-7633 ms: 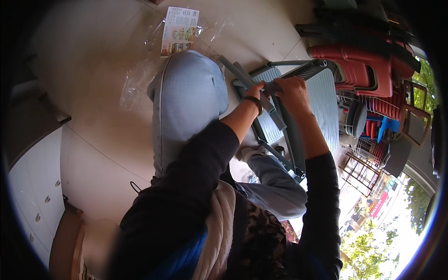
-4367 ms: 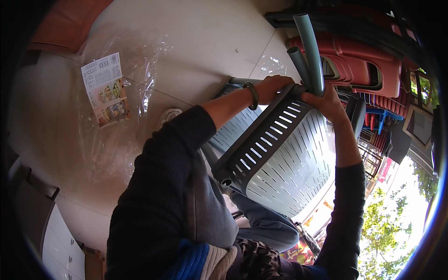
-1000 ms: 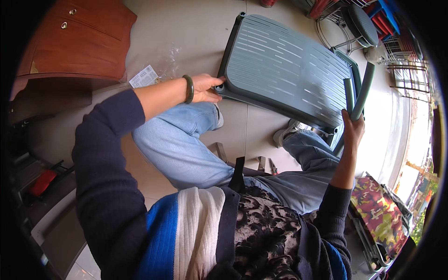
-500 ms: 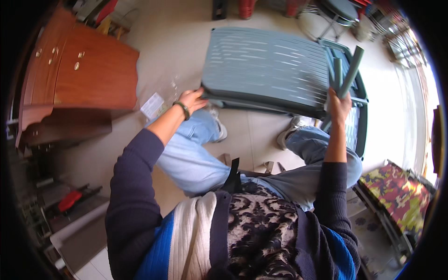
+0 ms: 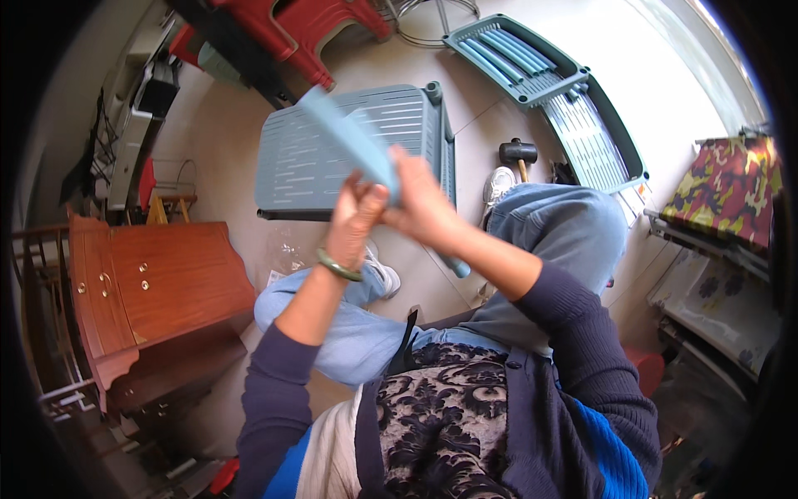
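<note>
Two blue-grey plastic tubes [image 5: 339,125] cross in front of me, smeared by motion. My right hand [image 5: 422,204] is closed round them. My left hand [image 5: 356,223], with a green bangle on its wrist, meets it at the same spot. Its thumb and fingers curl in against the tubes, though blur hides the exact grip. One tube's lower end shows below my right wrist. Beyond my hands, a blue-grey slatted shelf panel [image 5: 303,166] rests on the floor, slatted face up, with a round corner socket at its far right.
More slatted shelf trays [image 5: 631,162] lie at the right, the farther one holding several tubes [image 5: 513,56]. A black-headed mallet [image 5: 517,151] is beside my right shoe. Red plastic stools [image 5: 320,29] stand far off; a wooden cabinet [image 5: 179,283] is left, a camouflage-covered seat [image 5: 736,191] right.
My left hand has let go of the shelf panel and come to the tubes. Both hands are now together near the middle. The view has turned right, bringing the mallet into sight.
</note>
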Demonstrator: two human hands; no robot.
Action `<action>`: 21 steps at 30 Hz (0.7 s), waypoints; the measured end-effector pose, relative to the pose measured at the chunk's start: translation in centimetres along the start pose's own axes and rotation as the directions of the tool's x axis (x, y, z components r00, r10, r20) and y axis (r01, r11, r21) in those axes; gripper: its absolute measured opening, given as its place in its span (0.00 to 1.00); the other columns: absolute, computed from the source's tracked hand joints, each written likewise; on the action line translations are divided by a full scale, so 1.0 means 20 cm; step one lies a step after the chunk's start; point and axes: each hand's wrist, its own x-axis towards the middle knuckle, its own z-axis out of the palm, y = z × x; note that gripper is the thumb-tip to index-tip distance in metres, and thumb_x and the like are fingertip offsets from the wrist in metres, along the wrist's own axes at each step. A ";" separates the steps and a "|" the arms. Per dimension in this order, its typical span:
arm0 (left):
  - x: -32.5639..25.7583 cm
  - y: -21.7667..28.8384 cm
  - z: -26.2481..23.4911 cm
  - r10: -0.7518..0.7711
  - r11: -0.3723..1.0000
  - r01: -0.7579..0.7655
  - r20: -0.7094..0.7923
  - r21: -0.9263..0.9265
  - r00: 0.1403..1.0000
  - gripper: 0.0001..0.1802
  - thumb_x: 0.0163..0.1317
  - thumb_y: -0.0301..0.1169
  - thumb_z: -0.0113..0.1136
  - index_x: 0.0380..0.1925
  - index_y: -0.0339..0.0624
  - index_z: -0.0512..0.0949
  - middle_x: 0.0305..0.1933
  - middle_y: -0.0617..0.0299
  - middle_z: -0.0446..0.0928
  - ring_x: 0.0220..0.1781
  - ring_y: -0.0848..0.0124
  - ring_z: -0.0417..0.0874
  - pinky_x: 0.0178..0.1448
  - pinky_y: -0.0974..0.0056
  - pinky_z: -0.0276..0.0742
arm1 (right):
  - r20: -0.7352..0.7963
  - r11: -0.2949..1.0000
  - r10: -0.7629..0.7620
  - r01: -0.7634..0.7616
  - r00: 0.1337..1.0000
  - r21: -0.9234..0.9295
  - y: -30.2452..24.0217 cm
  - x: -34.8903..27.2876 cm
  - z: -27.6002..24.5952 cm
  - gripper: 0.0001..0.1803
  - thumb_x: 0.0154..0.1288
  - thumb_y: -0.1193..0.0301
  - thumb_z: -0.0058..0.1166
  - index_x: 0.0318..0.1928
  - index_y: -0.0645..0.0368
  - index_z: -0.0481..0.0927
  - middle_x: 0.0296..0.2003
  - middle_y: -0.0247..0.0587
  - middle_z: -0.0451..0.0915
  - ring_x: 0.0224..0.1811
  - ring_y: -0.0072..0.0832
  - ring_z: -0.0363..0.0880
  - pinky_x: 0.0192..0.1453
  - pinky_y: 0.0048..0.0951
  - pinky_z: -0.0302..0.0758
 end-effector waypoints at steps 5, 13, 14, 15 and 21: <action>0.21 0.00 0.07 -0.135 0.967 0.116 -0.068 -0.225 0.989 0.11 0.61 0.29 0.61 0.42 0.41 0.73 0.39 0.64 0.76 0.41 0.73 0.79 0.46 0.67 0.78 | 0.393 0.988 -0.057 0.109 0.918 -0.112 -0.04 0.05 -0.24 0.39 0.51 0.63 0.63 0.60 0.71 0.64 0.57 0.60 0.67 0.59 0.52 0.67 0.63 0.45 0.64; 0.59 0.50 0.20 0.056 0.492 -0.156 0.147 0.857 0.988 0.23 0.51 0.36 0.68 0.44 0.36 0.73 0.38 0.58 0.77 0.36 0.70 0.78 0.43 0.65 0.75 | 0.044 0.925 0.302 -0.281 0.952 -0.257 0.63 0.47 -0.86 0.17 0.57 0.75 0.54 0.49 0.65 0.78 0.36 0.49 0.83 0.39 0.36 0.83 0.45 0.32 0.78; 0.70 0.51 0.25 0.077 0.344 -0.214 0.200 0.914 0.977 0.24 0.49 0.36 0.69 0.44 0.35 0.73 0.37 0.57 0.78 0.37 0.68 0.79 0.44 0.64 0.75 | 0.076 0.914 0.369 -0.347 0.926 -0.210 0.82 0.49 -0.81 0.24 0.54 0.75 0.57 0.54 0.63 0.74 0.38 0.49 0.83 0.42 0.38 0.82 0.48 0.33 0.78; 0.82 0.49 0.30 0.089 0.192 -0.258 0.245 0.947 0.965 0.25 0.48 0.36 0.69 0.44 0.34 0.74 0.37 0.56 0.78 0.37 0.67 0.80 0.45 0.62 0.75 | 0.103 0.928 0.357 -0.340 0.928 -0.151 0.93 0.49 -0.72 0.29 0.52 0.75 0.60 0.58 0.62 0.70 0.43 0.50 0.81 0.46 0.40 0.81 0.53 0.35 0.76; 1.41 0.27 0.62 -0.265 -0.353 -0.241 0.151 0.904 0.953 0.31 0.42 0.42 0.71 0.43 0.35 0.73 0.40 0.44 0.80 0.44 0.51 0.82 0.48 0.56 0.76 | 0.032 0.989 0.132 -0.134 0.991 0.060 1.33 0.67 -0.21 0.37 0.44 0.74 0.66 0.59 0.58 0.70 0.55 0.54 0.74 0.60 0.46 0.70 0.63 0.39 0.68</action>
